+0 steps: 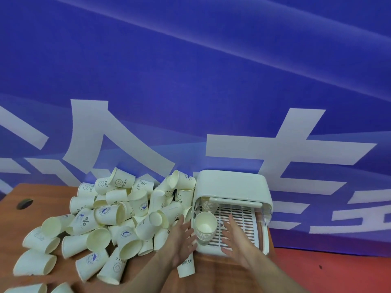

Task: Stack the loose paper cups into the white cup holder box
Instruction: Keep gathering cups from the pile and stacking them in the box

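Where the surface (42, 195) shows bare wood at nine o'clock, a dark hole (25, 203) sits near its far edge, and some room lies between that and the pile (110, 218) of loose cups. The pile spreads from eight o'clock to the centre, cups lying on their sides and over one another; the lowest ones are cut off by the bottom edge. One cup (186, 265) at six o'clock is partly hidden under the left hand (179, 244), which hovers with fingers spread, grasping nothing. Just right of it, a stack (205, 227) of nested cups stands in the front left corner of the box (232, 182), on its slotted tray. A second stack (209, 205) lies further back under the lid, hard to make out. The right hand (237, 240) is over the tray, fingers straight and released. Behind everything at twelve o'clock hangs a blue banner (190, 81), close against pile and box.
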Demonstrator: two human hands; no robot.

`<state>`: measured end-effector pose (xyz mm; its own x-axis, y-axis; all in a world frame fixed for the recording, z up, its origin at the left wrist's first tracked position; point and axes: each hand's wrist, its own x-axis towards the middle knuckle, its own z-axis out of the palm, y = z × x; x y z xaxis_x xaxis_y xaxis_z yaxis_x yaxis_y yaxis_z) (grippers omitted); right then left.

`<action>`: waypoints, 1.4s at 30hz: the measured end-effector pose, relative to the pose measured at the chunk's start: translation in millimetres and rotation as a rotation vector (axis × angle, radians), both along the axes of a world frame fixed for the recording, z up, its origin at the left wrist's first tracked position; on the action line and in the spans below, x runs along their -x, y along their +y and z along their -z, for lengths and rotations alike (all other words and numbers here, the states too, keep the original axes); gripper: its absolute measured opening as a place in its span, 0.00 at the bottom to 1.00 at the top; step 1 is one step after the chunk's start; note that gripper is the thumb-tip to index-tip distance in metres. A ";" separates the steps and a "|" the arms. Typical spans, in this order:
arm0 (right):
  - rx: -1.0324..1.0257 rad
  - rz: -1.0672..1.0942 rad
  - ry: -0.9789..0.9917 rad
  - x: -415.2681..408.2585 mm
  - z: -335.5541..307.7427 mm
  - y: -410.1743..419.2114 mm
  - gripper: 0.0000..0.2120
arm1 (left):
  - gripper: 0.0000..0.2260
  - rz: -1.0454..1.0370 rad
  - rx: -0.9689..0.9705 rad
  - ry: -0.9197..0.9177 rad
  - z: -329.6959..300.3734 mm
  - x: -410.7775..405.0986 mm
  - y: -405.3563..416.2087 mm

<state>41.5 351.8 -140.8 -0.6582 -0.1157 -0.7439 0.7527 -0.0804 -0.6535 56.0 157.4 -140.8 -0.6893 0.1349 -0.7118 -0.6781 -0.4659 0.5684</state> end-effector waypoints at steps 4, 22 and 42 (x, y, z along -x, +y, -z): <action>0.144 -0.012 -0.006 -4.9 3.4 -8.9 0.37 | 0.33 0.059 -0.008 0.001 9.5 1.8 7.0; 0.125 0.020 0.000 15.6 -0.7 -14.4 0.31 | 0.24 0.214 0.084 0.025 14.0 27.2 18.4; -0.461 -0.324 0.371 -37.3 -46.4 -35.8 0.05 | 0.27 0.358 0.792 0.310 -51.4 -47.8 -39.3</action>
